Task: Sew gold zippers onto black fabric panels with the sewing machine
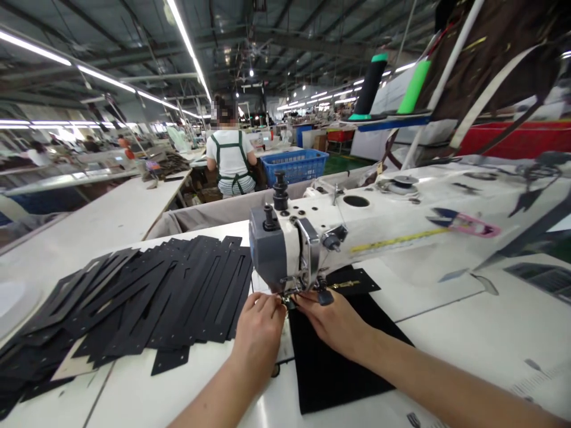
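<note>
A white sewing machine stands before me, its head over the bed. My left hand is left of the needle area, fingers curled and pinched; what is between them is hidden. My right hand lies over a black fabric piece, fingers pressed together at its far left corner beside the presser foot. The fabric lies flat on the table, right of my left hand. Behind my right hand, a black strip with a gold zipper lies on the table. The needle point and both sets of fingertips are partly hidden.
A heap of slotted black pieces spreads over the table's left side. Pink-handled snips rest against the machine arm. Black and green thread cones stand behind. A person works ahead near a blue basket.
</note>
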`<state>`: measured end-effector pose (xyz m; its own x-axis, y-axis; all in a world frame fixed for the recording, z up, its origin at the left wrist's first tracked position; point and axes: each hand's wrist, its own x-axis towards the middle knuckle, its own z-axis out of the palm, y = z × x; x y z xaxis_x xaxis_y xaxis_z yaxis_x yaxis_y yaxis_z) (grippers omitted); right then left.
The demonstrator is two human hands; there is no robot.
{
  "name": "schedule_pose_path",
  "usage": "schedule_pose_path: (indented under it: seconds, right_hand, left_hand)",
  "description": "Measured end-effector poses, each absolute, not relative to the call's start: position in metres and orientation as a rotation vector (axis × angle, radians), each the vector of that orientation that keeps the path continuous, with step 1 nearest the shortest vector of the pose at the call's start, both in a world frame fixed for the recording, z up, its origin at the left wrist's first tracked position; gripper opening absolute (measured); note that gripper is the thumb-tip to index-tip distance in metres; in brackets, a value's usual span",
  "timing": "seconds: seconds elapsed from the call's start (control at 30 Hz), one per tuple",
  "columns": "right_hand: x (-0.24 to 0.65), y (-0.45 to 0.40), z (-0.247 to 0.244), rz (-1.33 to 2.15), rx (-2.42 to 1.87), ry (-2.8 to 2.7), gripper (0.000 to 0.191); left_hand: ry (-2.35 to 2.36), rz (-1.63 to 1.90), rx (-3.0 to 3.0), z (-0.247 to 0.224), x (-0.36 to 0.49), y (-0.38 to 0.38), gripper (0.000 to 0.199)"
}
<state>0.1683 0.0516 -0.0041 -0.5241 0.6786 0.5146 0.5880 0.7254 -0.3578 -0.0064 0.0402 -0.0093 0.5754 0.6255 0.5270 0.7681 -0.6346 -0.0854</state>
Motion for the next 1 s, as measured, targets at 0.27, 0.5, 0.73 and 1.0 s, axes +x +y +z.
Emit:
schedule_pose_path:
  seconds: [0.27,0.5,0.73,1.0]
  right_hand:
    - [0.165,0.053,-0.01,0.11,-1.02,-2.282,0.022]
    - [0.194,0.032,-0.008,-0.227,-1.363,-2.28,0.042]
    - [0.222,-0.064,-0.004,-0.509,-0.973,-2.496,0.046]
    - [0.193,-0.073,-0.011,-0.508,-0.696,-2.379,0.032]
  left_hand:
    - [-1.165,-0.723,-2.45,-0.014,-0.004,0.044,0.012]
    - [-1.251,-0.787,-2.546,0.01,-0.012,0.03,0.012]
    - [-1.2,-0.822,-2.717,0.028,-0.027,-0.028,0.021]
    - [-1.337,-0.699,-2.583,0.016,-0.023,-0.037,0.025]
